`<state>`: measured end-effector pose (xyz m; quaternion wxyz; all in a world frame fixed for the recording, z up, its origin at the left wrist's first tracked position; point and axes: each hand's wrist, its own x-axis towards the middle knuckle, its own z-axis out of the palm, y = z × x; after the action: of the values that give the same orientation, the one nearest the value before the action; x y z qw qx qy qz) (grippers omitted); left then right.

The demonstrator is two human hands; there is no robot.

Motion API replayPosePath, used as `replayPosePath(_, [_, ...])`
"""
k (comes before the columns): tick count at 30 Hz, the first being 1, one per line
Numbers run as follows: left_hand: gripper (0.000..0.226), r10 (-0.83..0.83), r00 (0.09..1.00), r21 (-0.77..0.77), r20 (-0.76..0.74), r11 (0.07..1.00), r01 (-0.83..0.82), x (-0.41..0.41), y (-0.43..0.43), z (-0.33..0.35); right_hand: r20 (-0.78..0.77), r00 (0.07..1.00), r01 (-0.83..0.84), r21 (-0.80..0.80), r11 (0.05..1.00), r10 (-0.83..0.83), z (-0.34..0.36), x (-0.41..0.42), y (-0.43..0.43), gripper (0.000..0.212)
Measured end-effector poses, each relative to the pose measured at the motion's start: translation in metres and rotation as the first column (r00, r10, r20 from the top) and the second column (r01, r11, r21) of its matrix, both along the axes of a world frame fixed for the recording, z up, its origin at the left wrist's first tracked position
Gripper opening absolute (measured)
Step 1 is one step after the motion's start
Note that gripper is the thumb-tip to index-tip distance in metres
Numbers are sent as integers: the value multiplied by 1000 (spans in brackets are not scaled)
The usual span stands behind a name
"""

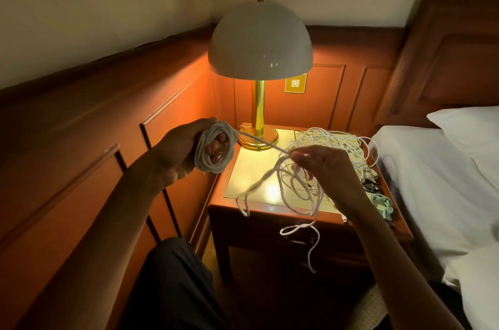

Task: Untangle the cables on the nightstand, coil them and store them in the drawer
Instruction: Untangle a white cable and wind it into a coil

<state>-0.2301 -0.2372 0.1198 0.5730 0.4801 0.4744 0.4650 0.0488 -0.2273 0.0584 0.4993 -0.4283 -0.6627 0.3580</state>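
Holding coil (214,149) left hand (178,151), right hand (321,165) pinching cable (259,140)

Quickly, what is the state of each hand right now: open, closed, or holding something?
Left hand: grips the coil of white cable.
Right hand: pinches the loose strand that runs from that coil.

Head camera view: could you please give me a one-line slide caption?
Left hand holds a coiled white cable while the right hand pinches its loose length above tangled cables on the nightstand.
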Motion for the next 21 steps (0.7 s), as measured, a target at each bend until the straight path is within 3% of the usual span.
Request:
replayPosePath(3, [34,-57,990,25,133,998,54,-5,-1,6,5,966,-255,-164,953,259,-5,13,1,26])
replayPosePath(6, [34,-64,994,42,88,997,60,-2,0,5,-181,937,-339,-269,901,299,-10,22,7,26])
replayPosePath(9, [35,-51,998,30,44,998,50,2,-2,2,-362,881,-442,-405,801,303,-8,26,14,47])
replayPosePath(13, [34,-78,997,11,5,997,78,0,-2,1,-575,796,-530,-512,676,189,-12,29,19,58])
replayPosePath(18, [33,-108,994,12,-21,994,109,-9,-1,0,-664,746,-525,-547,653,44,-17,31,19,58])
replayPosePath(21, [39,-70,997,38,20,997,69,-22,-1,1,-708,705,-512,-552,658,-46,-21,32,21,32])
